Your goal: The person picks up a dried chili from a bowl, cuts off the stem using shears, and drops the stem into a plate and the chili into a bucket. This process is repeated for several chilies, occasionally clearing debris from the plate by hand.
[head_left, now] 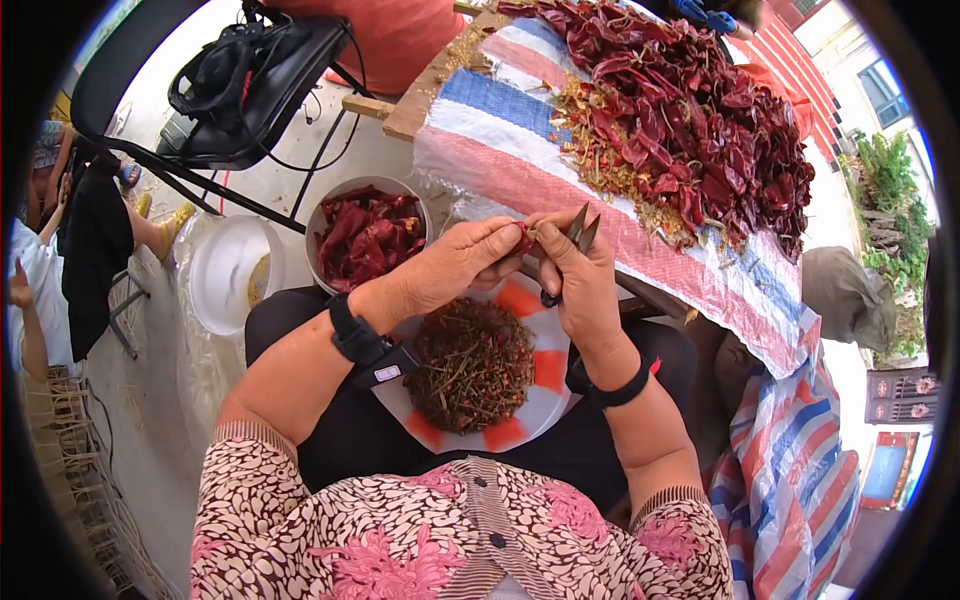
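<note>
1. Desk [405, 115] of wood fills the top of the view. A striped sheet [500, 100] in red, white and blue covers it and hangs off its near edge.
2. Big pile of dried red chilies [690, 120] lies on the sheet, from the middle of the desk toward its right edge.
3. Black folding chair [115, 80] stands on the floor past the desk's left corner. A black bag [235, 65] sits on its seat.
4. Round plate [548, 370] with red and white patches rests on the person's lap, just below the desk's near edge. A heap of dry stems [470, 365] lies in it.
5. Grey bowl [312, 232] sits low beside the desk's near left corner. Red chili pieces [368, 235] fill it.
6. Left hand [460, 265] is up over the plate, close to the desk's near edge. Its fingers are pinched on the chili.
7. Right hand [580, 285] is touching the left one. Its fingers are wrapped tight on the scissors' handles.
8. Scissors [583, 230] point up and away from the person, with the blade tips a little apart.
9. One red chili [525, 238] sits between the two hands, right next to the blades.
</note>
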Tool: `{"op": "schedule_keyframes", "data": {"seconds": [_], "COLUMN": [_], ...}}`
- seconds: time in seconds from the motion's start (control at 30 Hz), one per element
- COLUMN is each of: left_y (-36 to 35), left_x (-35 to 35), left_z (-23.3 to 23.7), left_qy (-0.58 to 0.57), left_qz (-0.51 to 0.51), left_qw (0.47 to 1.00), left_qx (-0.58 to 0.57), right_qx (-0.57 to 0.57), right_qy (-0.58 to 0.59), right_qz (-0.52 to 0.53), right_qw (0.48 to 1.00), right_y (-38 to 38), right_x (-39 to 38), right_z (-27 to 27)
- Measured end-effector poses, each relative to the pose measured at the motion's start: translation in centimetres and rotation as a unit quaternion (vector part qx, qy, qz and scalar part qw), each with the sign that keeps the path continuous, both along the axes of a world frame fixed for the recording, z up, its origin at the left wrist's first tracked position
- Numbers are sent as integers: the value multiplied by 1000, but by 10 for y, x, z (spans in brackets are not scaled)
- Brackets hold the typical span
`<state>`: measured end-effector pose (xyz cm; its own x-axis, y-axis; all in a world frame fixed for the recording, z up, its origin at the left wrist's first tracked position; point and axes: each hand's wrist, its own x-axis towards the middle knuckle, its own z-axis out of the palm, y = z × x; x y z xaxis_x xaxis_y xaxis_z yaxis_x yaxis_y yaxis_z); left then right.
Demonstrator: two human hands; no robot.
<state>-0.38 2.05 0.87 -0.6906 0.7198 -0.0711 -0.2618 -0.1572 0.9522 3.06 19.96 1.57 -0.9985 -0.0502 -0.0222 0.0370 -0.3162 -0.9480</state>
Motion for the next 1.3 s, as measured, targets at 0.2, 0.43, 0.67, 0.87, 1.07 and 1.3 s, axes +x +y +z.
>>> {"op": "schedule_keyframes", "data": {"seconds": [0.2,0.43,0.67,0.87,1.07,1.3], "left_y": [-8,-4,-32,-82,-92,-71], "left_x": [2,11,-14,-40,-43,-26], "left_z": [11,5,-3,-62,-69,-65], "left_qy": [-9,-6,203,422,468,446], "left_qz": [-59,-109,-66,38,92,18], "left_qw": [998,994,958,786,651,686], "left_qx": [-6,-30,-189,-450,-591,-575], "right_qx": [-157,-222,46,534,407,615], "right_qy": [-94,-166,-72,120,176,182], "right_qz": [100,143,85,315,12,-342], "right_qw": [978,950,993,776,896,687], "right_y": [9,12,28,21,35,121], "right_x": [4,10,12,28,14,-38], "right_z": [1,-12,-6,-21,0,21]}}
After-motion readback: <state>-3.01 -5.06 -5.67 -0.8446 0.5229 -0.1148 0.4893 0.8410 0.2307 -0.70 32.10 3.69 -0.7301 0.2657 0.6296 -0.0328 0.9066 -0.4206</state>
